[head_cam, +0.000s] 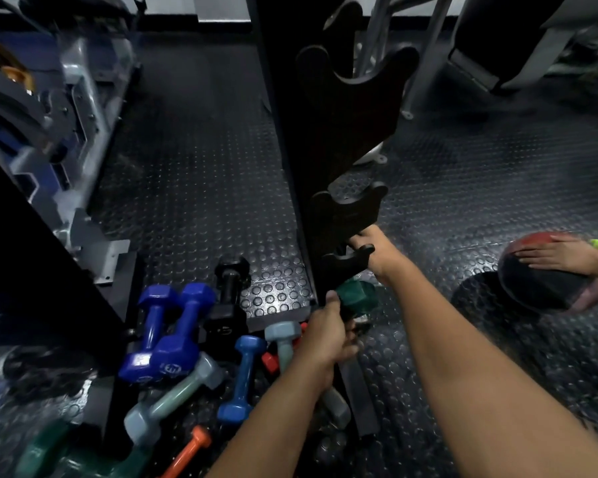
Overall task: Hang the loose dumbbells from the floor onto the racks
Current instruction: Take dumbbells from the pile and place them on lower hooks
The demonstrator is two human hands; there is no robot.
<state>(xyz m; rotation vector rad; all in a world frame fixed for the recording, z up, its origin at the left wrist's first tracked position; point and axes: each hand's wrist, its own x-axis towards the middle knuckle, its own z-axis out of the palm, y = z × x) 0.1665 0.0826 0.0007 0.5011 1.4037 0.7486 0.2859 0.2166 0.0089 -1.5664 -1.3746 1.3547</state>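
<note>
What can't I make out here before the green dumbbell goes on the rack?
Head view only:
- Green dumbbell: handle hidden inside the left hand.
- Right hand: fingers hidden behind the lowest cradle, so its grip cannot be told.
- Rack: top cut off by the upper edge.
- Ball, right edge: blurred, and another person's hand covers part of it.
- Dumbbell markings: too small.

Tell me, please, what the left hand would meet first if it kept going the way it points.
Probably the rack's lowest cradle, just above the green dumbbell that the left hand grips; depth is unclear, so it might pass beside it.
</note>
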